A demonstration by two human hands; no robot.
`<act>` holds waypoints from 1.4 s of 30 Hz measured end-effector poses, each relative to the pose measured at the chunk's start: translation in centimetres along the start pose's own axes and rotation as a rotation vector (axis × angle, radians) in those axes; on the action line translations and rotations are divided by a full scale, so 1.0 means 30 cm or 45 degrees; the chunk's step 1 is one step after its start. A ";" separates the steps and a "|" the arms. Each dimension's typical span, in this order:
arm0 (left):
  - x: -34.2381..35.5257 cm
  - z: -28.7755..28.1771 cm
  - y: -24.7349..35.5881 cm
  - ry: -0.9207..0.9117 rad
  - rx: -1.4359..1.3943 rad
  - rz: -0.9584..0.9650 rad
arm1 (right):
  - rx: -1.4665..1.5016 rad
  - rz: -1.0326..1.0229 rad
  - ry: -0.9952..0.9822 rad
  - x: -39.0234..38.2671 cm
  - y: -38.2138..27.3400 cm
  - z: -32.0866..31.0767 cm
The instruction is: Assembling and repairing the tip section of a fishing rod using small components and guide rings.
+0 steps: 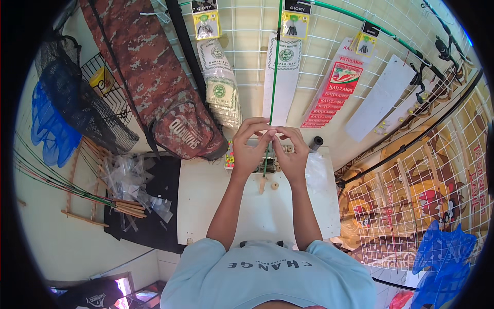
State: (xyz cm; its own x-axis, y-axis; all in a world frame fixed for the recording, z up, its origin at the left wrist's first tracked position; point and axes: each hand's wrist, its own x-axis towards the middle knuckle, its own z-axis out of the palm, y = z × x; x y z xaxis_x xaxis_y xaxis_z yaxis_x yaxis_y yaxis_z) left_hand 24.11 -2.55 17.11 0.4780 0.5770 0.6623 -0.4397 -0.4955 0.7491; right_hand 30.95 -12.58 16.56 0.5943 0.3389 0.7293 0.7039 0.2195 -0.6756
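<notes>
A thin green fishing rod (276, 67) runs upright in front of me, its pale butt (262, 184) low over the white table. My left hand (250, 150) and my right hand (292, 152) meet at the rod, thumbs and forefingers pinched tip to tip. Whatever lies between the fingertips is too small to make out. Behind the hands, partly hidden by them, is a box of small bright-coloured items (229, 158). A small wooden ring-like piece (275, 186) rests on the table beside the butt.
The white tabletop (206, 206) spans the middle. A camouflage rod bag (149, 77) leans at the left, near clear plastic bags (128, 175) and several thin rods (128, 207). Red packets (334, 92) hang on a wire grid behind. A dark cylinder (316, 141) stands right of my hands.
</notes>
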 end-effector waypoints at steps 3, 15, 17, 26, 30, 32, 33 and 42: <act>0.003 0.002 -0.007 0.007 -0.028 -0.004 | 0.058 0.038 0.023 0.004 -0.004 0.009; 0.073 0.021 0.009 -0.003 -0.094 -0.045 | 0.138 0.044 0.077 0.066 0.008 0.030; 0.091 0.021 0.000 -0.013 -0.096 -0.026 | 0.160 0.053 0.085 0.073 0.008 0.038; 0.159 0.027 0.028 -0.036 -0.144 0.076 | 0.140 -0.021 0.162 0.148 -0.022 0.033; 0.192 0.023 0.033 -0.098 -0.123 0.159 | 0.122 -0.091 0.185 0.180 -0.035 0.030; 0.211 0.029 0.045 -0.107 -0.123 0.148 | 0.119 -0.094 0.203 0.201 -0.042 0.029; 0.222 0.034 0.049 -0.116 -0.122 0.137 | 0.116 -0.095 0.220 0.210 -0.044 0.028; 0.312 0.078 0.090 -0.030 -0.271 0.206 | 0.130 -0.160 0.261 0.294 -0.084 0.028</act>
State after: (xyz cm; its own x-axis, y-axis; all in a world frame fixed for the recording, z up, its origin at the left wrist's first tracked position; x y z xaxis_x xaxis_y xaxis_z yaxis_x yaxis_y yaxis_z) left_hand 29.18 -0.01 25.37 0.4049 0.4852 0.7750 -0.6604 -0.4310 0.6149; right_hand 34.10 -9.36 24.61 0.5782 0.1127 0.8081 0.7406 0.3431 -0.5778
